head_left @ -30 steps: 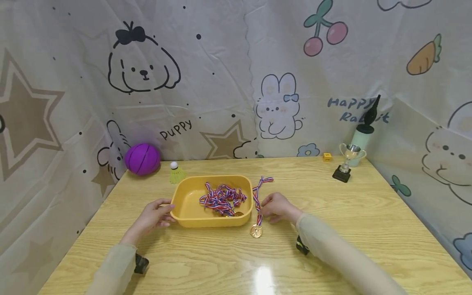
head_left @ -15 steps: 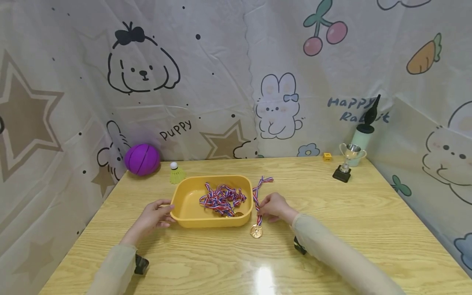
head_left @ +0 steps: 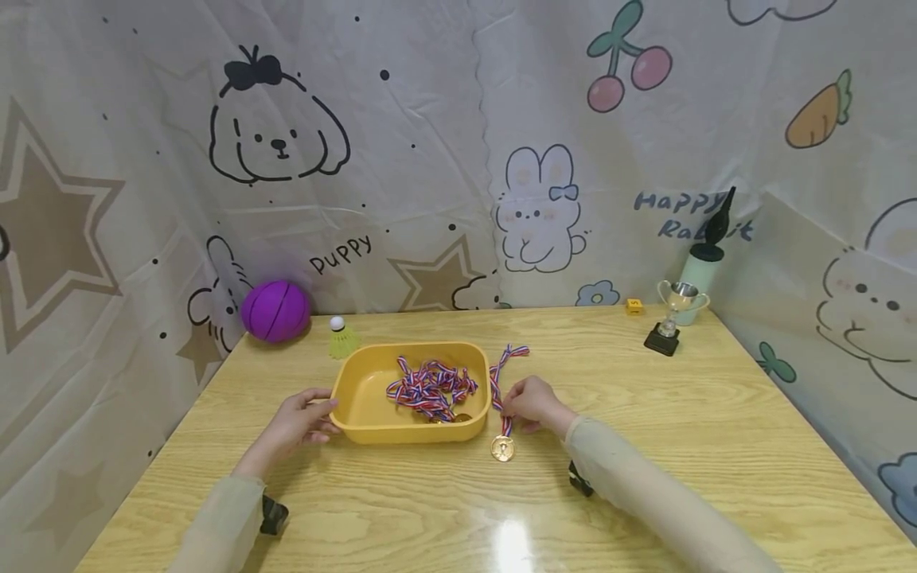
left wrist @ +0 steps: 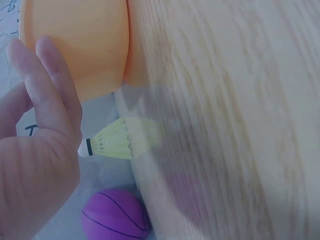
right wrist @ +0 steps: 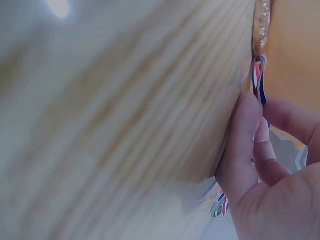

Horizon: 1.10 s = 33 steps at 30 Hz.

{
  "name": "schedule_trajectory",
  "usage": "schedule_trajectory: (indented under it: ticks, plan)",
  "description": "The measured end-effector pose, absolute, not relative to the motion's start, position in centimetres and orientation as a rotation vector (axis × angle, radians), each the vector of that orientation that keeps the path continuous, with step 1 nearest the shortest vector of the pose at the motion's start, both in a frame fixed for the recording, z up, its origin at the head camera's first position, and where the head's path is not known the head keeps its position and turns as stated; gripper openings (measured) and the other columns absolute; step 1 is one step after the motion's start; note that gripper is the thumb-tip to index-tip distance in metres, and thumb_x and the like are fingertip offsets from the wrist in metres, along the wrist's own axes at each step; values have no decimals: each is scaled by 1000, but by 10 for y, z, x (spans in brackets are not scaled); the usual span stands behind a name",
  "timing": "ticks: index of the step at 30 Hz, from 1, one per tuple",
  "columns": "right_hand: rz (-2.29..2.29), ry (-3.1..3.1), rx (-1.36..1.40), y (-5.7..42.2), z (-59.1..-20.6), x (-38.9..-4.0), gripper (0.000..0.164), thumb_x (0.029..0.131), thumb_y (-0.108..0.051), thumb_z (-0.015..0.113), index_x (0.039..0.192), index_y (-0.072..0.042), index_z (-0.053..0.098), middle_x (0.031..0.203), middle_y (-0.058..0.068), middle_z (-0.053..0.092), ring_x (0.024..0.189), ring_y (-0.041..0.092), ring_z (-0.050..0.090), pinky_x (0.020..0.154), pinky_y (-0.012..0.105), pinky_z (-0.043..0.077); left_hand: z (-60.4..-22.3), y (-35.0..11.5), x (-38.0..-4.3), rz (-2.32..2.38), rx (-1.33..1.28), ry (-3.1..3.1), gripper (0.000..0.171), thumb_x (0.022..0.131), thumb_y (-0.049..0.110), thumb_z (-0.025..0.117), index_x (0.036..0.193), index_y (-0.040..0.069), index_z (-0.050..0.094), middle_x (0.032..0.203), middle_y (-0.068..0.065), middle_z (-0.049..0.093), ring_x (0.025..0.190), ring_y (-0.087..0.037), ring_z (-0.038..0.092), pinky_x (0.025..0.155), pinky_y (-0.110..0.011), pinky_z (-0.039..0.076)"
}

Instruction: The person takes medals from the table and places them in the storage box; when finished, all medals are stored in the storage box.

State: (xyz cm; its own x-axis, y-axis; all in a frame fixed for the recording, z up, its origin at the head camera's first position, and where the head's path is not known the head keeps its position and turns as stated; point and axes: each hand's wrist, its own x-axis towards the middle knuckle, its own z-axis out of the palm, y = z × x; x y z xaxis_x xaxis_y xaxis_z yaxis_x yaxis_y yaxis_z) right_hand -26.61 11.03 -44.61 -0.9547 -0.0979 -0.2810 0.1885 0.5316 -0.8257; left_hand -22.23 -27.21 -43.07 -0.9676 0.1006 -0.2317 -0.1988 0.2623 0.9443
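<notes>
A yellow plastic basin (head_left: 408,434) holds tangled red, white and blue ribbons (head_left: 430,390) with gold medals partly hidden beneath them. My left hand (head_left: 299,420) rests against the basin's left end, its fingers fairly straight along the outer wall in the left wrist view. Just right of the basin a gold medal (head_left: 503,448) lies on the table, its striped ribbon (head_left: 496,390) stretching away from me. My right hand (head_left: 533,403) pinches that ribbon a little above the medal, between thumb and fingers in the right wrist view.
Behind the basin stand a yellow shuttlecock (head_left: 344,341) and a purple ball (head_left: 276,311). At the back right are a trophy cup (head_left: 677,306), a pale green pump-like cylinder (head_left: 698,270) with a black nozzle, and a small yellow cube (head_left: 634,306). A printed curtain borders the wooden table (head_left: 401,509).
My right hand shifted slightly left onto the ribbon and took hold of it. The medal has slid slightly right. My left hand and the basin stay put.
</notes>
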Motion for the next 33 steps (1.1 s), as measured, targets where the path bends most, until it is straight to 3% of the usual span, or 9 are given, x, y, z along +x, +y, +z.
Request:
schedule_trajectory:
  ticks: [8,16,23,33]
  plan:
    - [-1537,2251,80,118,-447,-268,5,82,-3,65,86,-1,62,68,0,66,58,9,57,49,24,48,-432,-274,-222,1764,-79,2301,50,102,19,46,139,-10,30,85,-2,65,71,-7,65,60,-18,55]
    - [-1623,2117,61,123,-444,-268,6,88,-6,59,84,-8,55,69,-2,69,58,6,60,51,23,48,-432,-274,-222,1769,-73,2298,51,102,20,47,140,-10,30,85,-2,65,71,-7,66,60,-18,55]
    - [-1708,2043,-28,125,-443,-266,2,89,-3,56,91,-2,57,71,-4,67,58,3,56,52,17,43,-431,-273,-222,1775,-67,2286,51,102,20,47,140,-10,30,83,-1,65,71,-7,66,59,-17,55]
    - [-1988,1711,-77,137,-444,-266,6,96,-4,49,101,-2,49,86,2,65,82,13,66,79,32,57,-432,-272,-222,1776,-68,2286,52,102,20,48,139,-11,30,83,-1,64,70,-7,66,58,-17,55]
